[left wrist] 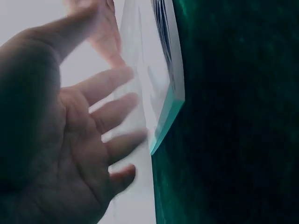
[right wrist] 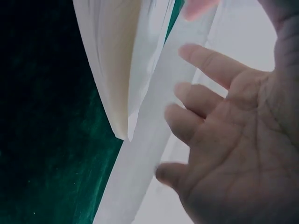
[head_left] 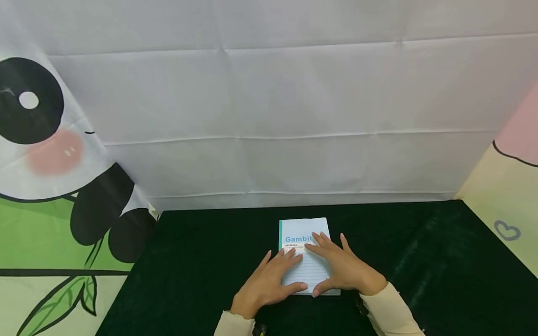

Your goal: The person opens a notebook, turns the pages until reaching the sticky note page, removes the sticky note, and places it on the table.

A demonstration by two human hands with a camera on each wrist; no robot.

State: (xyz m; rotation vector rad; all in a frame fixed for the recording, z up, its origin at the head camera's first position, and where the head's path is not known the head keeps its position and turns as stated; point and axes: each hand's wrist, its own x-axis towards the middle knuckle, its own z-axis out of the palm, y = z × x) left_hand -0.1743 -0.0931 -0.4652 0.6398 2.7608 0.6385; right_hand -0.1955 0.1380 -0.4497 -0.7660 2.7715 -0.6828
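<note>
A closed notebook [head_left: 304,228] with a pale cover, blue "Gambit" lettering and a teal spine lies flat on the dark green cloth. Over its lower left part is my left hand [head_left: 269,282], fingers spread and pointing inward. My right hand [head_left: 342,266] spreads over its right side, covering the end of the lettering. In the left wrist view the left hand [left wrist: 88,130] has loosely extended fingers, apart from the notebook's teal spine [left wrist: 168,119]. The right wrist view shows the right hand [right wrist: 233,126] relaxed beside the page edges [right wrist: 114,60], holding nothing.
Dark green cloth [head_left: 210,252] covers the table. A white creased sheet [head_left: 294,93] hangs behind it. Printed cartoon panels stand at the left [head_left: 50,224] and right [head_left: 513,200] sides.
</note>
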